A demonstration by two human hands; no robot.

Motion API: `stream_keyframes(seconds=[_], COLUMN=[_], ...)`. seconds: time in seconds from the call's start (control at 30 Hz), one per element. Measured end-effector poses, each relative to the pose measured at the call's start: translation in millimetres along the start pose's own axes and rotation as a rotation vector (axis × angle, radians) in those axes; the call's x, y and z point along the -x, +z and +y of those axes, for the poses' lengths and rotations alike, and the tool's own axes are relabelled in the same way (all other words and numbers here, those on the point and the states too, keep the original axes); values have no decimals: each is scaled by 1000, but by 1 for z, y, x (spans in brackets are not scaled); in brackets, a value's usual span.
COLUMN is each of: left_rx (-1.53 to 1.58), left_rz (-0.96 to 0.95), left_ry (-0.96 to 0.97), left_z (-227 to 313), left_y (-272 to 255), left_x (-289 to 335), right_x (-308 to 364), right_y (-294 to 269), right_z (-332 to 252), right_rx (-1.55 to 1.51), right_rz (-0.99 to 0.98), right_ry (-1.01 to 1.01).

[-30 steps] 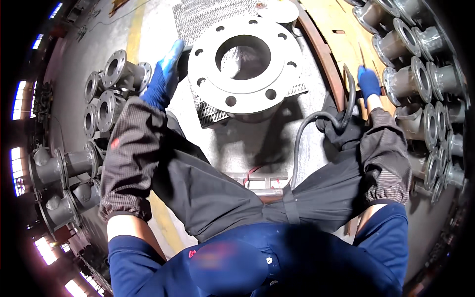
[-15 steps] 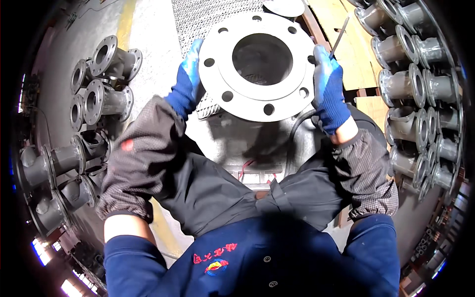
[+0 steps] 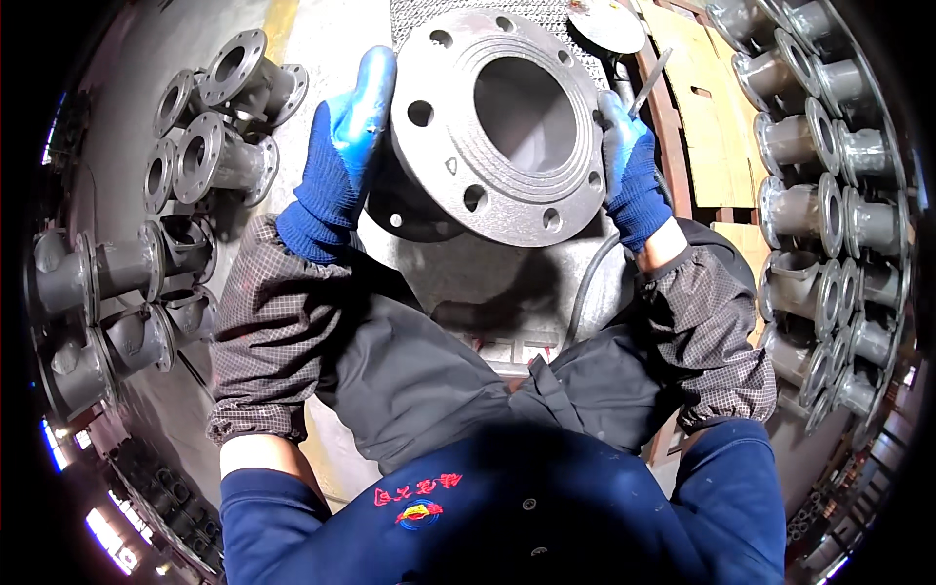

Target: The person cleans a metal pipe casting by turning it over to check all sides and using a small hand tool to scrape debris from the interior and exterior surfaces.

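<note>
From the wearer's head, the left fisheye camera is looking steeply down, facing past the navy shirt (image 3: 497, 487) and trousers (image 3: 409, 375) toward the floor (image 3: 127, 166). It is viewing the left hand (image 3: 353, 117), right hand (image 3: 629, 156) and grey flanged fitting (image 3: 444, 146) from close by, while taking in pipe fittings (image 3: 788, 210) on both sides.

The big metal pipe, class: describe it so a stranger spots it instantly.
Above the dark trousers, look between the blue-gloved left hand and right hand. The metal pipe tilts there, its grey rim pierced by small holes. It looks far bigger than the pipes grouped on either side.
</note>
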State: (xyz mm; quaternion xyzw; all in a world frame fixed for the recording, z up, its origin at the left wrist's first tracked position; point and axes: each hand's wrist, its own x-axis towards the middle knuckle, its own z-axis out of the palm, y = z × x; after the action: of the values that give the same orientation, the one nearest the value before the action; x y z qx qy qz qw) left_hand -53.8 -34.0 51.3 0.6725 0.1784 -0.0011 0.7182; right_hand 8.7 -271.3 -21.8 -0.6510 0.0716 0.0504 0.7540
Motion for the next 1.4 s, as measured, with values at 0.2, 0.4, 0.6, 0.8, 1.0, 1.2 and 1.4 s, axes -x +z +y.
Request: stream_keyframes(seconds=[0.2, 0.4, 0.6, 0.8, 1.0, 1.2, 1.4], left_rx=[-104, -311, -294, -366, -755, -720, -369], left_rz=[-79, -224, -401, -443, -91, 5, -288], left_ry=[100, 422, 465, 433, 545, 514, 543], left_z=[4, -7, -10, -7, -9, -4, 1], left_y=[-4, 2, 35, 71, 112, 98, 78], left_x=[12, 2, -3, 14, 32, -6, -67], right_x=[-6, -8, 34, 28, 15, 5, -7], right_y=[-11, -28, -12, -13, -13, -30, -81], right_z=[-3, -41, -75, -53, -63, -92, -99], right_rx=[379, 335, 263, 505, 996, 436, 586], right_rz=[-39, 47, -209, -32, -122, -354, -220], right_ry=[-39, -325, -228, -568, -1021, -412, -148])
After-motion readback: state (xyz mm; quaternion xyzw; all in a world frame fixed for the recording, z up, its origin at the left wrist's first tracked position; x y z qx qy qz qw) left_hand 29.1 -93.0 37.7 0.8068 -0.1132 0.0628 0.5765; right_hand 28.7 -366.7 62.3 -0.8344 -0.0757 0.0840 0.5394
